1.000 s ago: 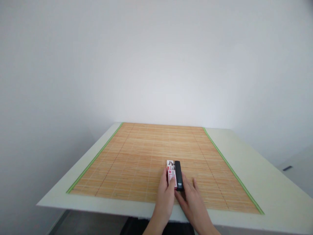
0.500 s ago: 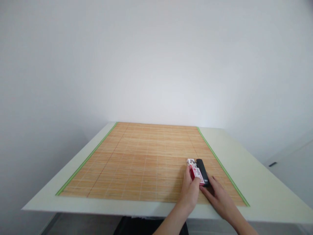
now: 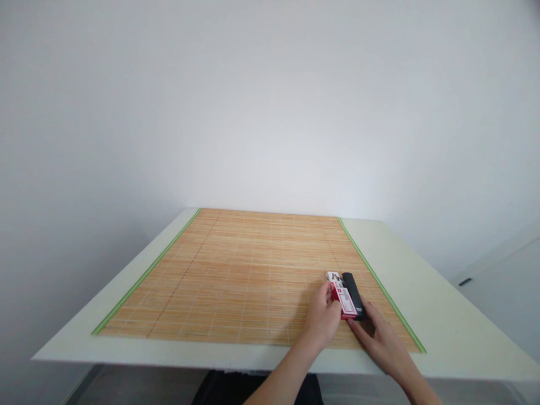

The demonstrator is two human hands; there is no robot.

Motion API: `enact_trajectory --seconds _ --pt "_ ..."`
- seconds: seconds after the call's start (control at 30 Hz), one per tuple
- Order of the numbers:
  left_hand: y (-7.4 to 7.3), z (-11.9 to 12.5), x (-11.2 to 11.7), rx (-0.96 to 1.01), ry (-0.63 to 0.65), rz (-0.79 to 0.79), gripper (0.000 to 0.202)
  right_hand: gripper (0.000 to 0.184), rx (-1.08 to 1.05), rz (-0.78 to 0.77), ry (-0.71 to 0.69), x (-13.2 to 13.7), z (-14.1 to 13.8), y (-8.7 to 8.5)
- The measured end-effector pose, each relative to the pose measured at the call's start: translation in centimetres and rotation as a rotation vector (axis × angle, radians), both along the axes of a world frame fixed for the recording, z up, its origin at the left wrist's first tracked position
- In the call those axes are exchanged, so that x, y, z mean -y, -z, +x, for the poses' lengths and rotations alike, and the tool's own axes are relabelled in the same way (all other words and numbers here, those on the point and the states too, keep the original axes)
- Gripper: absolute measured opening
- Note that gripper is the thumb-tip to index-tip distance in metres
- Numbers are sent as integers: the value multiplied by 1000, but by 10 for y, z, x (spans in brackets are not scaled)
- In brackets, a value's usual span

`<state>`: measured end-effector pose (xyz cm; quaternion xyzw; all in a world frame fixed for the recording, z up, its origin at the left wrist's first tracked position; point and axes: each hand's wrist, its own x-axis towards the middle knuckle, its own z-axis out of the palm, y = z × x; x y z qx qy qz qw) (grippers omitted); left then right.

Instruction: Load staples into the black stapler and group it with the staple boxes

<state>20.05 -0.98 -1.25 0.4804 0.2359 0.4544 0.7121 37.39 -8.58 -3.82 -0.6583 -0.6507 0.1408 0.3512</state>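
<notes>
A small red and white box lies on the bamboo mat beside a slim black device, near the mat's right front corner. My left hand curls round the box's left side, thumb and fingers pinching it. My right hand lies to the right and just behind, its fingers reaching the near end of the black device and the box.
The bamboo mat has green edging and covers most of a pale table. White walls stand behind and to the left. A white cabinet with a dark handle is at the right.
A second ago both hands held the box and black device near the mat's front middle. They have slid them to the right, close to the mat's right edge.
</notes>
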Motion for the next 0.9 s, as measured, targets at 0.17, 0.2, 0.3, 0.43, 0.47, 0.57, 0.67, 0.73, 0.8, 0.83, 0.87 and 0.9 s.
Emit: enact_trajectory --seconds 0.17,0.2,0.3,0.43,0.47,0.57,0.67,0.73,0.8,0.83,0.87,0.9 --pt "5 0 1 -69 -46 47 61 65 -19 -12 -7 -1 1 1" --pt "7 -1 1 -93 -58 52 62 64 -16 -15 -6 -1 1 1" --pt "12 -2 3 -213 -100 60 65 64 -8 -17 2 -1 1 0" --pt "14 -4 3 -399 -160 124 67 68 -12 -12 3 -1 2 3" --pt "14 -5 4 -425 -172 138 67 68 -9 -6 3 -1 2 4" --pt "14 -7 4 -445 -184 158 67 69 1 11 6 -2 3 7" --pt "14 -8 4 -437 -179 154 66 67 -7 21 10 -1 4 7" --pt "13 -9 3 -433 -171 145 64 67 -13 21 10 -1 4 7" --pt "13 -8 2 -432 -170 132 62 68 -22 14 11 -1 4 9" --pt "13 -8 1 -430 -172 126 60 68 -29 12 14 -1 4 10" --pt "13 -8 1 -428 -175 122 60 69 -35 10 18 -1 4 12" --pt "13 -8 1 -426 -177 120 59 71 -38 8 24 -1 4 13"
